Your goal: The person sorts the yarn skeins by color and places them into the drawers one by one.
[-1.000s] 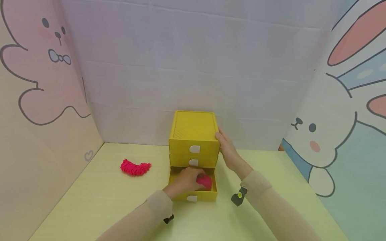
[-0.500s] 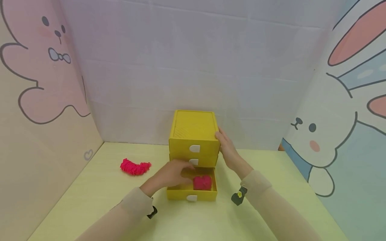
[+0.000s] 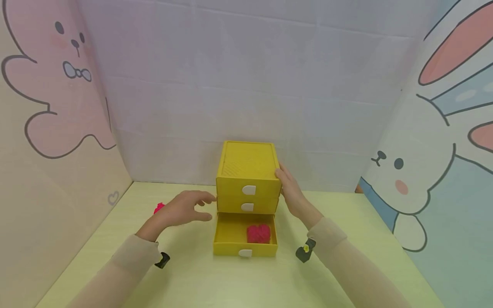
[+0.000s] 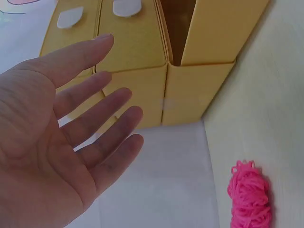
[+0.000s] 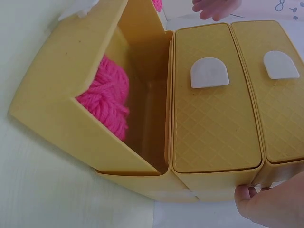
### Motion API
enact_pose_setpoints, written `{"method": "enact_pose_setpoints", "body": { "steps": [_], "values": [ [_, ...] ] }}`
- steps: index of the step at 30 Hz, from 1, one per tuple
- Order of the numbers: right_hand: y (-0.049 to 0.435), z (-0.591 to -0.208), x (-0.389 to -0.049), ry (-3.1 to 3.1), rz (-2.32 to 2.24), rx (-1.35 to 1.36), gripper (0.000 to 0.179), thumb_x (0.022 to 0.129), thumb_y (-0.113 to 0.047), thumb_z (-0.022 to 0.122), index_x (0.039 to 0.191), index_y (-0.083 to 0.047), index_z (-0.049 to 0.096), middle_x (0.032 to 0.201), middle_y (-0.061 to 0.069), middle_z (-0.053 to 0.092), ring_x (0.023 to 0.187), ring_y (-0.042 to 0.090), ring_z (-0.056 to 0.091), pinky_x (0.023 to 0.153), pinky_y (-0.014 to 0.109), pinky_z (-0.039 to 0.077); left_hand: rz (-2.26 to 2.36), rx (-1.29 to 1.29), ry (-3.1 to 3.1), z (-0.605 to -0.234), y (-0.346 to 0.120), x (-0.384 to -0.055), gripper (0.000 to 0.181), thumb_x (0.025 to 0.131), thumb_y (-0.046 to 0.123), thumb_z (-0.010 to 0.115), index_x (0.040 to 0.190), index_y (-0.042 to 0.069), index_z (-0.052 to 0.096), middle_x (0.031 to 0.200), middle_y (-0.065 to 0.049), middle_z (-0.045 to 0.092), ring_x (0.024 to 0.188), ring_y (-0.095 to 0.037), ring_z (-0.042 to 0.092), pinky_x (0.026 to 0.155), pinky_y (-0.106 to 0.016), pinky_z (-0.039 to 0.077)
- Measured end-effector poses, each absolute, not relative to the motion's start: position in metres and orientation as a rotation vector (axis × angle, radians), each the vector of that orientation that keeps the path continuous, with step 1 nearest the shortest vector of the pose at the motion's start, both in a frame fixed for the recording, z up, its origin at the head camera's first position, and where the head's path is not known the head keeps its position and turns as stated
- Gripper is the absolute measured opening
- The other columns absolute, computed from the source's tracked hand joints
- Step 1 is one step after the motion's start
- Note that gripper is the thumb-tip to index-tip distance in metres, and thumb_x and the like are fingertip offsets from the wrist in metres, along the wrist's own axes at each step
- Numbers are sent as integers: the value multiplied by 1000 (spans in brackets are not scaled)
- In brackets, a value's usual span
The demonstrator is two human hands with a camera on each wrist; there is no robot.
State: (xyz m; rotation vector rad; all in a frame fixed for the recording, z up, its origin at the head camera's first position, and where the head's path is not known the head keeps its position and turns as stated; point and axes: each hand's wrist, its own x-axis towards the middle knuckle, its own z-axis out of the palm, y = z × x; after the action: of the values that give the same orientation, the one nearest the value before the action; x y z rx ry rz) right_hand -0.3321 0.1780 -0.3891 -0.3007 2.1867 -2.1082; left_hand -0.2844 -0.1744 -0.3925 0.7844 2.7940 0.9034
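A yellow three-tier drawer unit (image 3: 248,160) stands at the back of the table with its bottom drawer (image 3: 231,233) pulled out. Inside that drawer, at the right, lies a pink ball of yarn (image 3: 258,234). To the left of the unit my left hand (image 3: 181,209) is in the air, fingers spread and holding nothing. Behind it, mostly covered in the head view, a second pink bundle of yarn (image 4: 249,197) lies on the table. My right hand (image 3: 292,194) rests against the unit's right side, its thumb (image 5: 242,197) near the front edge.
The upper two drawers are closed, each with a white tab handle (image 5: 209,72). A pale cloth wall (image 3: 250,85) rises right behind the unit. Side panels with a cartoon bear (image 3: 69,107) and a rabbit (image 3: 416,171) flank the pale yellow table (image 3: 239,282).
My left hand has let go of the yarn ball in the open drawer and moved out to the left, toward the other bundle. My right hand stays on the unit.
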Motion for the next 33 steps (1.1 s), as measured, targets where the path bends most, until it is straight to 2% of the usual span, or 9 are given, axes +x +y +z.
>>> {"method": "enact_pose_setpoints", "body": {
  "steps": [4,11,17,26,33],
  "values": [
    [178,-388,-332,2199,-2099,-292,63,114,-41,38,172,-28,18,176,-2,22,161,23,22,132,55,21,930,769,2805,-397,-195,-287,47,94,30,83,137,16,69,134,-3,70,122,-34,66,95,-48,59],
    [177,-387,-331,2203,-2090,-285,62,114,-41,37,172,-30,18,176,-4,22,161,22,22,132,55,21,894,714,2849,-416,-223,-299,51,95,30,82,141,15,66,137,-6,69,125,-35,63,105,-59,53],
    [177,-386,-330,2192,-2107,-293,62,114,-40,38,172,-30,19,176,-4,24,160,22,24,132,54,21,918,630,2859,-427,-242,-306,58,94,29,83,145,13,63,142,-10,66,132,-40,58,108,-64,50],
    [176,-386,-330,2200,-2104,-278,62,114,-41,38,172,-30,18,176,-5,22,161,22,22,132,54,20,863,596,2915,-437,-261,-315,64,92,22,84,147,3,58,145,-26,59,136,-52,49,110,-70,44],
    [177,-387,-330,2198,-2099,-312,62,114,-41,38,172,-29,17,176,-4,21,161,22,22,132,53,21,765,566,2907,-444,-267,-320,68,89,21,87,147,2,57,146,-30,56,135,-55,46,110,-74,42]
  ]
}}
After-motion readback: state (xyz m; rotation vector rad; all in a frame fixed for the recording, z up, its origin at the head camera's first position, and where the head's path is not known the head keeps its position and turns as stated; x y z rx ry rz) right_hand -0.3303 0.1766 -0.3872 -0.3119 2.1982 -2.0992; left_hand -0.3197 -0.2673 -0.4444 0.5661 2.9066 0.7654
